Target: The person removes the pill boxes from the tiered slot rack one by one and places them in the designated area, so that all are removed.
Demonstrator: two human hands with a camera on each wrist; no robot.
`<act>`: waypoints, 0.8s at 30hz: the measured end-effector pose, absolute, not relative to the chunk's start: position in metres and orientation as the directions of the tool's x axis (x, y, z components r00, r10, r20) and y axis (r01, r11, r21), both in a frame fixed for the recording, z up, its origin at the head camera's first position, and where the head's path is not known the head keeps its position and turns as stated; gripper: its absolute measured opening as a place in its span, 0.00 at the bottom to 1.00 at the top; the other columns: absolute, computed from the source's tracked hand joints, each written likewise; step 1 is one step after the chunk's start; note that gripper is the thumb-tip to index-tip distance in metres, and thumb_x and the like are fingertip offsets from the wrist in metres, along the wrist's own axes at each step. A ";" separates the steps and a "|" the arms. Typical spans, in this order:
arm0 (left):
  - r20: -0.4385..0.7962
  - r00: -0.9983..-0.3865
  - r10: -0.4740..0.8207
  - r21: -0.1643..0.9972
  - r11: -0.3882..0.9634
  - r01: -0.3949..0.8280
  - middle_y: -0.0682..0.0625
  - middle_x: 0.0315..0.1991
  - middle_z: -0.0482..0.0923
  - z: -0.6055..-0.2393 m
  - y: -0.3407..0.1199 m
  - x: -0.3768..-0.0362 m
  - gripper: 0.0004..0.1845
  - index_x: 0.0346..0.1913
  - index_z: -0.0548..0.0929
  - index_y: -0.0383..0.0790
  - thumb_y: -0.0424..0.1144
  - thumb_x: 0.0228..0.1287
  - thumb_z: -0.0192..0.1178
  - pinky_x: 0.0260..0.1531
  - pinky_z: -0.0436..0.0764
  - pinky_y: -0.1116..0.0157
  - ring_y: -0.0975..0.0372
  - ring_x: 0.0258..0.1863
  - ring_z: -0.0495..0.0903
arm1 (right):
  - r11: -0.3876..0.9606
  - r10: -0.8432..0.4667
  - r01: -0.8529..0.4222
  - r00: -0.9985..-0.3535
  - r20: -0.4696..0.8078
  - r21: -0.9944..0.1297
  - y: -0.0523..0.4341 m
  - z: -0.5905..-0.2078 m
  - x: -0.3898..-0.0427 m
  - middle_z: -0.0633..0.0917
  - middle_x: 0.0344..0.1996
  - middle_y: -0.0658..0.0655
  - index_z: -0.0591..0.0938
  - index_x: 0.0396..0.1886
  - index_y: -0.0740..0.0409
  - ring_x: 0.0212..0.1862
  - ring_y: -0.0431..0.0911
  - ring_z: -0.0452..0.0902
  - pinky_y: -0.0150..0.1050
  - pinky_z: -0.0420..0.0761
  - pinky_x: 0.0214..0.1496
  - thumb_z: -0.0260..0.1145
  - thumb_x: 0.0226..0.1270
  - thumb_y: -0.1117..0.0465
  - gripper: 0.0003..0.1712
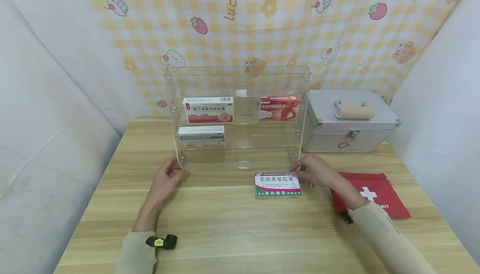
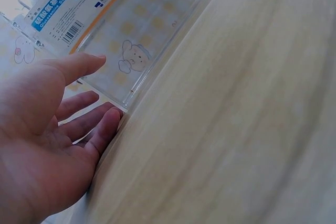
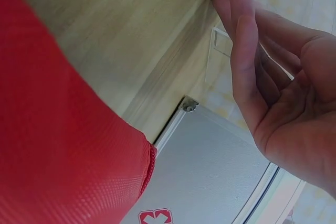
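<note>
Head view: the left hand (image 1: pixel 165 180) rests on the table (image 1: pixel 225 224) at the front left corner of the clear rack (image 1: pixel 236 115), fingers loosely spread and touching the rack's foot, grasping nothing. The left wrist view shows the same: straight, relaxed fingers (image 2: pixel 102 129) against the rack's edge, with a blue-and-white box (image 2: pixel 58 9) seen through the clear wall. The right hand (image 1: pixel 316 172) lies just right of the green box (image 1: pixel 277 185), which is flat on the table in front of the rack. Its fingertips touch the box's right edge and upper right corner; the right wrist view shows the fingers (image 3: pixel 241 51) straight and released, not curled round anything. Behind that wrist lies a red pouch (image 1: pixel 375 193), and a metal case (image 1: pixel 348 122) stands just right of the rack. On the rack's shelves sit a white box (image 1: pixel 209 109), a red box (image 1: pixel 280 108) and the blue-and-white box lower left
</note>
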State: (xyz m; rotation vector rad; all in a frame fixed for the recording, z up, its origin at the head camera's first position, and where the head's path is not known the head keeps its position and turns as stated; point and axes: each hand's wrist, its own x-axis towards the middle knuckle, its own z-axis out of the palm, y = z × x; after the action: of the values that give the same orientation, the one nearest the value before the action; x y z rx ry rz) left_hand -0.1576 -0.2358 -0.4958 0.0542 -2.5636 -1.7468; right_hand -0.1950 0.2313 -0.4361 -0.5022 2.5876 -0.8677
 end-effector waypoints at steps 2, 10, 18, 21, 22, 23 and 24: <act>0.012 -0.999 -0.052 0.930 0.368 -0.009 0.42 0.51 0.78 -0.495 -0.236 -0.157 0.33 0.70 0.69 0.42 0.50 0.66 0.63 0.36 0.78 0.68 0.55 0.50 0.74 | 0.750 -0.436 -0.217 -0.873 -0.220 -0.625 0.231 -0.436 -0.195 0.85 0.30 0.52 0.88 0.42 0.56 0.17 0.47 0.80 0.40 0.78 0.17 0.70 0.64 0.65 0.08; 0.012 -0.998 -0.067 0.930 0.367 -0.014 0.42 0.50 0.79 -0.497 -0.235 -0.157 0.32 0.69 0.70 0.42 0.49 0.66 0.64 0.35 0.78 0.68 0.55 0.48 0.75 | 0.758 -0.428 -0.221 -0.878 -0.214 -0.613 0.231 -0.435 -0.197 0.84 0.30 0.52 0.89 0.42 0.55 0.17 0.47 0.79 0.39 0.79 0.19 0.70 0.63 0.65 0.08; 0.006 -0.998 -0.062 0.933 0.360 -0.017 0.42 0.50 0.79 -0.498 -0.235 -0.157 0.31 0.69 0.70 0.42 0.48 0.67 0.63 0.35 0.78 0.67 0.54 0.47 0.75 | 0.780 -0.431 -0.261 -0.883 -0.185 -0.568 0.237 -0.428 -0.193 0.84 0.28 0.51 0.88 0.44 0.53 0.16 0.44 0.78 0.39 0.78 0.20 0.71 0.63 0.61 0.10; 0.003 -0.999 -0.050 0.931 0.364 -0.016 0.42 0.50 0.78 -0.497 -0.235 -0.156 0.31 0.69 0.69 0.42 0.49 0.68 0.63 0.36 0.78 0.67 0.54 0.47 0.75 | 0.778 -0.446 -0.309 -0.885 -0.134 -0.547 0.238 -0.416 -0.185 0.85 0.26 0.50 0.87 0.46 0.55 0.16 0.44 0.78 0.38 0.76 0.20 0.71 0.64 0.60 0.11; 0.002 -0.999 -0.048 0.931 0.366 -0.015 0.42 0.51 0.78 -0.497 -0.235 -0.156 0.31 0.70 0.69 0.42 0.49 0.68 0.63 0.36 0.78 0.67 0.54 0.47 0.75 | 0.769 -0.457 -0.335 -0.883 -0.103 -0.544 0.236 -0.410 -0.183 0.85 0.26 0.50 0.87 0.46 0.55 0.17 0.44 0.78 0.38 0.76 0.20 0.71 0.64 0.60 0.11; 0.004 -0.999 -0.048 0.930 0.368 -0.014 0.42 0.51 0.78 -0.496 -0.236 -0.156 0.32 0.70 0.69 0.42 0.50 0.68 0.63 0.36 0.78 0.67 0.54 0.48 0.75 | 0.759 -0.468 -0.363 -0.881 -0.066 -0.541 0.233 -0.404 -0.181 0.86 0.26 0.49 0.87 0.46 0.55 0.17 0.43 0.78 0.37 0.76 0.20 0.71 0.64 0.61 0.11; 0.005 -0.999 -0.049 0.929 0.371 -0.014 0.42 0.51 0.78 -0.496 -0.236 -0.156 0.32 0.70 0.68 0.42 0.50 0.67 0.62 0.37 0.78 0.67 0.54 0.48 0.75 | 0.748 -0.480 -0.392 -0.877 -0.027 -0.536 0.228 -0.397 -0.179 0.86 0.27 0.49 0.87 0.47 0.54 0.18 0.42 0.79 0.37 0.76 0.21 0.70 0.65 0.60 0.11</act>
State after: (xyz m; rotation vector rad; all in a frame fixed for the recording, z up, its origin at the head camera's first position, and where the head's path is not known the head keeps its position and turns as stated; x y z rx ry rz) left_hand -0.1560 -0.2362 -0.4962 0.0587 -2.5752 -1.7438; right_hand -0.1791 0.2277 -0.3968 -0.6996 2.7820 -0.7983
